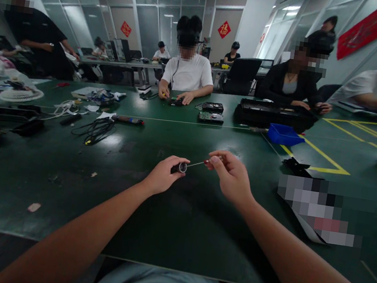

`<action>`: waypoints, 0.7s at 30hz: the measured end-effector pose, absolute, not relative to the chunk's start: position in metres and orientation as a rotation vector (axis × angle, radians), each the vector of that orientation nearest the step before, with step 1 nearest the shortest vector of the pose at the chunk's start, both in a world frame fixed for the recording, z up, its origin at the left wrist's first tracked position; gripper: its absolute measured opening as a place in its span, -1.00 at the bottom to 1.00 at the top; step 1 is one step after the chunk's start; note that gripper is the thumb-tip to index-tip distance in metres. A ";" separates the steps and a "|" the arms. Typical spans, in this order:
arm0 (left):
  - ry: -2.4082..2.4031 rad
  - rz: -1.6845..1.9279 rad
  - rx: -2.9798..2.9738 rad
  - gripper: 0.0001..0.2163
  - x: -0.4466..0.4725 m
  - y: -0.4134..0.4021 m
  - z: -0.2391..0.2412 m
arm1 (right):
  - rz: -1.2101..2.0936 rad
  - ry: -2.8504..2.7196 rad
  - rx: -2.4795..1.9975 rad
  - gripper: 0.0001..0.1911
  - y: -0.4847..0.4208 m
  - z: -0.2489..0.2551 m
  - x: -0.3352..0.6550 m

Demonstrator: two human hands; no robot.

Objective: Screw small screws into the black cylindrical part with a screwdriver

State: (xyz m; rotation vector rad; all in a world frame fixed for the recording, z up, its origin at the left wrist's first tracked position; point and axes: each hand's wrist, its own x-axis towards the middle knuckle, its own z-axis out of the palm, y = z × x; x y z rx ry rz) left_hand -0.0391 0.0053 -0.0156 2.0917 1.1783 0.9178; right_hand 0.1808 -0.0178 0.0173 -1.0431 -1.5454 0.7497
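Observation:
My left hand [164,175] is closed around a small dark cylindrical part [181,167], whose round, silver-rimmed end faces me. Its kind cannot be made out. Between the thumb and fingers of my right hand [234,179] is a screwdriver [196,163] with a reddish, partly see-through handle. The thin metal shaft points left, its tip at the rim of the cylindrical part; whether it touches or enters is too small to tell. Both hands are held above the green table [176,225], near its middle.
Leftward lie a black cable [100,130], a pen-like tool [129,120] and a white fan-like part [21,94]. A blue bin [284,135], a long black housing [273,115] and circuit boards [210,117] lie farther off. Across the table, a person in white [189,73] handles small parts.

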 end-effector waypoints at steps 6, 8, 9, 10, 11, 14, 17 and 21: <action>1.226 0.930 2.009 -0.63 -0.039 0.006 -0.019 | 0.743 -1.594 -1.062 -0.77 -0.017 0.015 0.180; 1.209 0.924 2.027 -0.65 -0.040 0.006 -0.018 | 0.736 -1.601 -1.073 -0.77 -0.017 0.015 0.179; 1.199 0.923 2.032 -0.65 -0.040 0.006 -0.018 | 0.730 -1.600 -1.080 -0.77 -0.017 0.015 0.179; 1.189 0.925 2.030 -0.65 -0.040 0.006 -0.018 | 0.720 -1.598 -1.090 -0.77 -0.017 0.015 0.179; 1.181 0.929 2.025 -0.64 -0.041 0.006 -0.017 | 0.705 -1.602 -1.105 -0.76 -0.017 0.016 0.180; 1.180 0.941 2.017 -0.63 -0.041 0.006 -0.016 | 0.589 -1.657 -1.205 -0.71 -0.017 0.018 0.183; 1.189 0.935 2.041 -0.63 -0.042 0.006 -0.017 | 0.410 -1.728 -1.323 -0.63 -0.018 0.020 0.185; 1.172 0.956 2.063 -0.63 -0.043 0.008 -0.020 | 0.323 -1.788 -1.308 -0.63 -0.020 0.022 0.185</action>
